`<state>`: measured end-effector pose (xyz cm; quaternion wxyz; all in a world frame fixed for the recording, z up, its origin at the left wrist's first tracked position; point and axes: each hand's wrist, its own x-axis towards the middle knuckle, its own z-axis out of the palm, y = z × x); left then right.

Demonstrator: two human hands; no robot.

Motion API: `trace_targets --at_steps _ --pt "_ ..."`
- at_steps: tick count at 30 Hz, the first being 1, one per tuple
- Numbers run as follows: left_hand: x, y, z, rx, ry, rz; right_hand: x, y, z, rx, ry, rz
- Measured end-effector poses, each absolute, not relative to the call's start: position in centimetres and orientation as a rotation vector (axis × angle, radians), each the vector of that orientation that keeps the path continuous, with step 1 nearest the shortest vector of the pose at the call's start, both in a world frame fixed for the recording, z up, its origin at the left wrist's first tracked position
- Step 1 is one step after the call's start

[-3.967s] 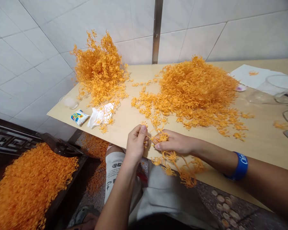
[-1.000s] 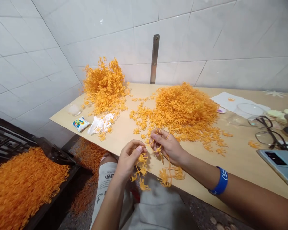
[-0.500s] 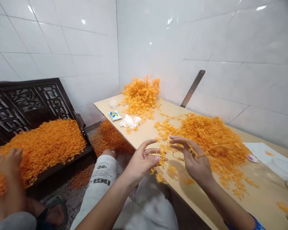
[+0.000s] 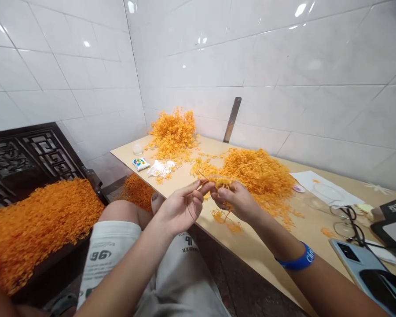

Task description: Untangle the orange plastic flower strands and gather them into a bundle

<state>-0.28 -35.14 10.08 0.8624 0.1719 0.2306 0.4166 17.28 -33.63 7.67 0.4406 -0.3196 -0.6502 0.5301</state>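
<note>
My left hand is closed over the table's near edge, its thumb and forefinger pinching the thin stem of an orange plastic flower sprig. Right beside it, fingertips almost touching, my right hand is curled around more orange sprigs. Some blossoms dangle below the right hand. Just behind both hands lies a loose heap of the same orange sprigs. How the stems meet between my fingers is partly hidden.
A second orange pile stands at the table's far corner, near a sachet, tissue and glass. Eyeglasses and a phone lie right. Orange pieces cover a dark carved bench at left.
My hands, apart and with looser fingers before, have come together and closed on the sprigs. The view has turned right, bringing the phone and eyeglasses into sight. A co-worker's hand at left has mostly left view.
</note>
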Motion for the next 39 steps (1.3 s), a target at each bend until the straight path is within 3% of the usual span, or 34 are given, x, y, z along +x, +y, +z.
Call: trace_targets --at_steps 5,11,20,25,34,39 --pt "-2.5 -34.2 10.4 0.680 0.637 0.781 16.9 -34.2 7.8 -0.912 -1.699 1.155" --pt "-3.7 -32.7 10.3 1.227 0.830 0.998 16.4 -33.8 7.4 -0.905 -1.484 1.357" --pt "0.5 -31.9 6.8 1.450 0.658 0.864 15.8 -33.1 4.8 -1.004 -1.467 1.565" --pt "0.7 -30.0 4.2 1.593 0.858 0.953 15.2 -32.2 1.7 -1.045 -1.335 1.613" --pt "1.5 -26.6 1.4 1.344 0.936 0.800 15.5 -31.2 -0.8 -0.916 -1.125 1.887" --pt "1.6 -25.5 0.0 1.175 0.873 0.718 15.7 -30.5 -1.4 -0.911 -1.158 1.860"
